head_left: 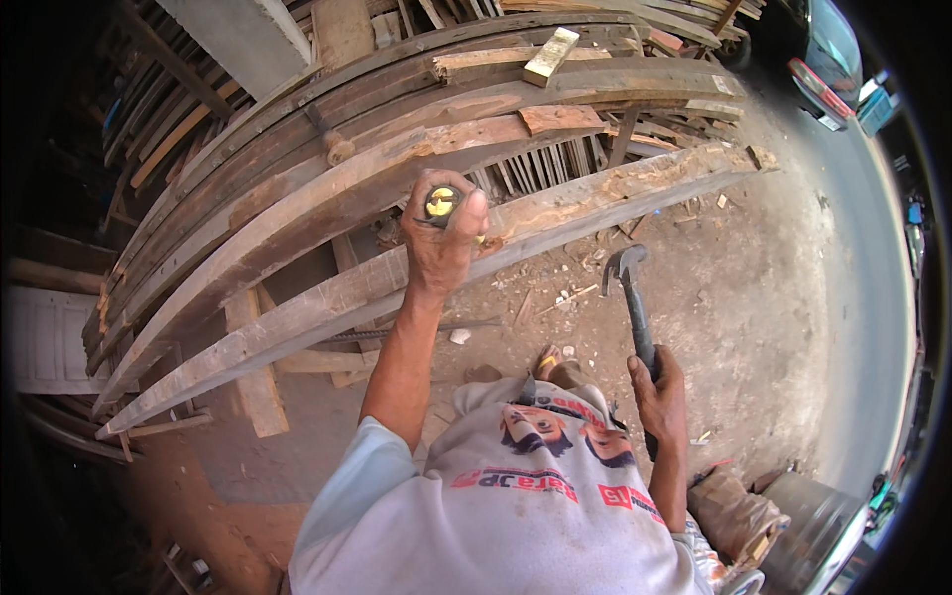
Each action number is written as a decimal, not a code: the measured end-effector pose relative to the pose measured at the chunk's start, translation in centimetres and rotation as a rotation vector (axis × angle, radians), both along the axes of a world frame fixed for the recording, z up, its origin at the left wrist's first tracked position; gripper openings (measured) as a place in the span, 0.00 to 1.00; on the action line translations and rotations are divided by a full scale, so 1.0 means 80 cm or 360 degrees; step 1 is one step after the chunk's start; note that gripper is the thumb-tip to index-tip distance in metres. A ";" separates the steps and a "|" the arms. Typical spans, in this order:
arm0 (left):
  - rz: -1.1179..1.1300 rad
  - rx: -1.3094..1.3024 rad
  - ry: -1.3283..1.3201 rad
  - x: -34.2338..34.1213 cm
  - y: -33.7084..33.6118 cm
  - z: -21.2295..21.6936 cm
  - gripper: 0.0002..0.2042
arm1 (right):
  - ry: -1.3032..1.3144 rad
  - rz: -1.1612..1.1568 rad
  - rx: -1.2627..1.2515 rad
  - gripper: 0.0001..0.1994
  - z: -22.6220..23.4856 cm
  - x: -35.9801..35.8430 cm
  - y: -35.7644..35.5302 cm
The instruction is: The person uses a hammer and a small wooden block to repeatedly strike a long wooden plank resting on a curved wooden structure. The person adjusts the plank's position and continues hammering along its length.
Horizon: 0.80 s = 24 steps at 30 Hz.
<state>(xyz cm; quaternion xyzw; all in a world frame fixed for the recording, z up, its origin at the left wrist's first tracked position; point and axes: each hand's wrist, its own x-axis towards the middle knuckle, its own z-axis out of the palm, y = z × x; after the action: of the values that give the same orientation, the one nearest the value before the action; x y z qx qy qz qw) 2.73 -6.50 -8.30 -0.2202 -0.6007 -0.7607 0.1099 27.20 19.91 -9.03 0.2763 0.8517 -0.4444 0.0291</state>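
Note:
My left hand (441, 238) is closed around an upright tool with a round black-and-yellow handle end (442, 202). Its lower part is hidden by the hand and cannot be told. That hand is over the nearest long wooden beam (337, 295), beside a rough, splintered brown stretch of its top. Whether the tool touches the wood is hidden. Lower right, my right hand (661, 397) grips the dark handle of a claw hammer (636, 307). The hammer's head points away from me, above the dirt ground and apart from the beam.
Several more long beams (397, 149) lie side by side beyond the nearest one. A short pale wood block (550, 57) rests on them, and another hammer-like tool (332, 139) lies farther left. Wood chips litter the ground (734, 288). A sack (734, 516) stands at lower right; a car (831, 69) is on the road.

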 end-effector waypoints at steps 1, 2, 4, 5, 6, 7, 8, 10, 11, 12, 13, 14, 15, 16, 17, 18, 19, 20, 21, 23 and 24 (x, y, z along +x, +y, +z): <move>-0.0019 0.0015 0.0001 0.000 0.000 0.000 0.11 | -0.0025 0.0017 -0.0001 0.20 0.001 -0.002 -0.002; -0.0015 -0.0001 -0.0037 0.003 -0.001 0.001 0.12 | -0.0051 0.0035 -0.0003 0.20 0.002 -0.004 -0.003; -0.0014 -0.0029 -0.0110 0.011 0.000 0.008 0.13 | -0.0028 0.0069 0.0016 0.19 0.010 -0.011 -0.009; 0.0004 -0.0156 -0.0064 0.010 -0.002 0.009 0.13 | 0.0017 0.0089 0.0034 0.19 0.019 -0.017 -0.015; 0.0024 -0.0279 -0.0017 0.010 -0.004 0.010 0.13 | 0.0064 0.0112 0.0054 0.19 0.031 -0.023 -0.020; 0.0045 -0.0399 0.0030 0.009 -0.005 0.010 0.14 | 0.0155 0.0137 0.0068 0.18 0.050 -0.031 -0.025; -0.0009 -0.0381 -0.0012 0.010 -0.005 0.011 0.13 | 0.0246 0.0163 0.0082 0.17 0.074 -0.039 -0.030; -0.0119 -0.0342 -0.0091 0.014 0.000 0.013 0.13 | 0.0505 0.0134 0.0004 0.17 0.106 -0.048 -0.031; -0.0078 -0.0403 0.0003 0.014 0.003 0.016 0.12 | 0.0922 0.0194 -0.0075 0.18 0.118 -0.056 -0.033; -0.0092 -0.0412 -0.0008 0.015 0.003 0.017 0.12 | 0.1161 0.0239 -0.0198 0.16 0.144 -0.067 -0.040; -0.0116 -0.0420 -0.0016 0.015 0.005 0.018 0.12 | 0.1342 0.0283 -0.0328 0.15 0.166 -0.079 -0.048; -0.0136 -0.0427 -0.0024 0.015 0.006 0.019 0.12 | 0.1522 0.0332 -0.0461 0.14 0.180 -0.089 -0.055; -0.0115 -0.0438 0.0002 0.013 0.007 0.017 0.13 | 0.1418 0.0366 -0.0451 0.14 0.183 -0.096 -0.057; -0.0128 -0.0418 -0.0016 0.012 0.009 0.015 0.13 | 0.1313 0.0397 -0.0440 0.14 0.185 -0.101 -0.059; -0.0143 -0.0399 -0.0033 0.011 0.010 0.014 0.14 | 0.1128 0.0501 0.0078 0.15 0.188 -0.107 -0.062; -0.0139 -0.0392 -0.0052 0.010 0.007 0.012 0.15 | 0.0965 0.0616 0.0584 0.16 0.189 -0.116 -0.066; -0.0163 -0.0359 -0.0041 0.005 0.006 0.005 0.17 | 0.0573 0.0955 0.0881 0.17 0.187 -0.122 -0.064; -0.0190 -0.0326 -0.0029 -0.002 0.003 -0.006 0.18 | 0.0156 0.1273 0.1166 0.18 0.184 -0.126 -0.062; -0.0221 -0.0293 -0.0014 -0.005 0.001 0.000 0.20 | 0.0142 0.1242 0.1044 0.19 0.187 -0.126 -0.065; -0.0343 -0.0215 -0.0041 -0.006 -0.002 0.015 0.23 | 0.0118 0.1178 0.0802 0.20 0.199 -0.126 -0.073; -0.0462 -0.0257 -0.0152 -0.006 -0.008 0.012 0.22 | 0.0245 0.1099 0.0799 0.19 0.214 -0.121 -0.079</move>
<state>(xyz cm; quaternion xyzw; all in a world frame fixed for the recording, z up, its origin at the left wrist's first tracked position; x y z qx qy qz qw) 2.23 -7.14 -7.31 -0.2765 -0.6263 -0.7274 -0.0478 17.52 13.60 8.08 -0.0602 0.9755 -0.2070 0.0444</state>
